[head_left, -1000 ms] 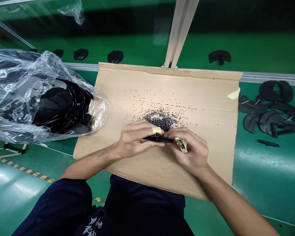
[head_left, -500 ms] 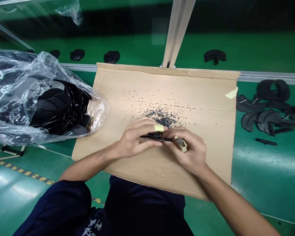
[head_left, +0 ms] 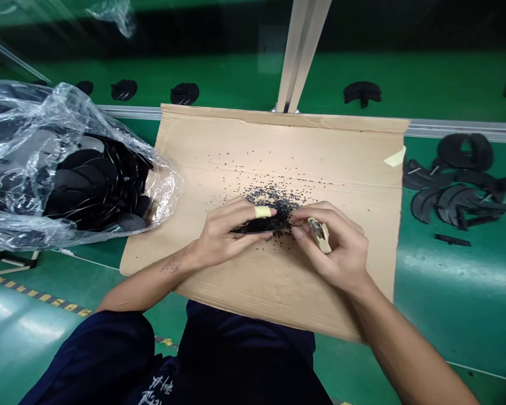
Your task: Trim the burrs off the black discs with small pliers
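Observation:
My left hand (head_left: 225,230) is closed on a thin black plastic part (head_left: 257,226), held edge-on over a sheet of cardboard (head_left: 278,157). A strip of tape wraps one finger of that hand. My right hand (head_left: 337,247) grips a small tape-wrapped trimming tool (head_left: 320,233), its tip right at the part's right end. A heap of tiny black shavings (head_left: 276,198) lies on the cardboard just beyond both hands.
A clear plastic bag (head_left: 67,163) full of black parts lies at the left. Trimmed black parts (head_left: 455,185) are piled at the right on the green bench. More black parts (head_left: 361,91) sit on the green belt behind a metal rail (head_left: 464,130). An upright metal post (head_left: 301,53) rises mid-back.
My right hand has drawn slightly to the right and turned, so the tool stands more upright. The black part has tilted a little in my left hand.

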The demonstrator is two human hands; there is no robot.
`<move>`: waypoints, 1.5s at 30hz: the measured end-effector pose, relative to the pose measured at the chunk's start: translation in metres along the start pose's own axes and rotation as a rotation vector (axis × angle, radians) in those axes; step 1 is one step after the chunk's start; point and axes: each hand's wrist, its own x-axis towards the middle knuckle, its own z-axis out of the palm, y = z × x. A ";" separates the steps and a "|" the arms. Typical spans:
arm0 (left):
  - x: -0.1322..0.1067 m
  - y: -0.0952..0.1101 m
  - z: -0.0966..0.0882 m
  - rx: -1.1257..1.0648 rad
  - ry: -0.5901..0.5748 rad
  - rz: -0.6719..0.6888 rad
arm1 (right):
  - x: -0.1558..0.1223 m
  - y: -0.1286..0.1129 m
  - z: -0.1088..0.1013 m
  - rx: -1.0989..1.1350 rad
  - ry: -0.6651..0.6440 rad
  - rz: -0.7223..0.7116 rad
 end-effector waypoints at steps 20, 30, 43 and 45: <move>-0.002 -0.005 0.002 -0.124 -0.053 0.000 | -0.001 0.010 -0.009 -0.503 -0.164 -0.227; -0.004 -0.004 0.006 -0.195 -0.035 -0.019 | -0.002 0.004 -0.009 -0.683 -0.120 -0.297; -0.002 -0.006 0.002 0.090 -0.062 0.021 | -0.002 0.014 0.001 -0.655 -0.124 -0.149; -0.001 -0.008 0.001 0.124 -0.014 0.028 | -0.002 0.014 0.001 -0.569 -0.125 -0.086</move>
